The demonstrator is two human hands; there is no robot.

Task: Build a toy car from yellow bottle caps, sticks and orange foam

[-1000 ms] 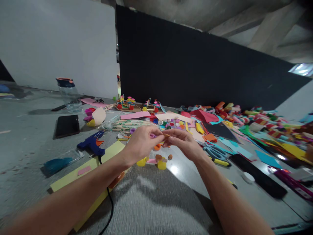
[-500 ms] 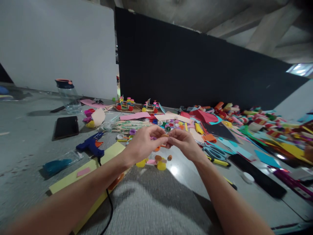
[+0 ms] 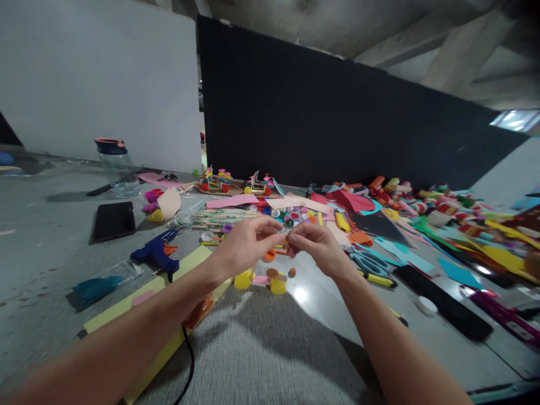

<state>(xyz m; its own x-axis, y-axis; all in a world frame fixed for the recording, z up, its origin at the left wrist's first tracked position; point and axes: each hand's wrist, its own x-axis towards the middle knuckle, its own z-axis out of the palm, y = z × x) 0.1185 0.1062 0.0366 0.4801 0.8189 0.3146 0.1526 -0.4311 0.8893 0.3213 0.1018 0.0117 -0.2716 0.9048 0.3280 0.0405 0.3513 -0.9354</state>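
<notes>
My left hand (image 3: 248, 244) and my right hand (image 3: 314, 244) meet above the middle of the table, fingertips almost touching. Both pinch a small brown piece (image 3: 286, 243), mostly covered by the fingers. Below them on the table sits a small assembly with yellow bottle caps (image 3: 277, 286), a pink strip (image 3: 261, 279) and a brown disc (image 3: 272, 273). A little brown lump (image 3: 292, 272) lies just right of it. An orange cap (image 3: 269, 256) is close under my left fingers.
On the left lie a blue glue gun (image 3: 156, 253), a phone (image 3: 113, 220), yellow paper (image 3: 103, 319) and a water bottle (image 3: 118, 169). Scissors (image 3: 369, 261), a yellow cutter (image 3: 379, 279) and a black bar (image 3: 442, 304) lie right. Small craft models (image 3: 216, 181) stand behind, before a black panel (image 3: 337, 112).
My fingers have turned the small brown piece, which showed as a disc on top before and now sits lower between the fingertips. The assembly on the table has stayed put.
</notes>
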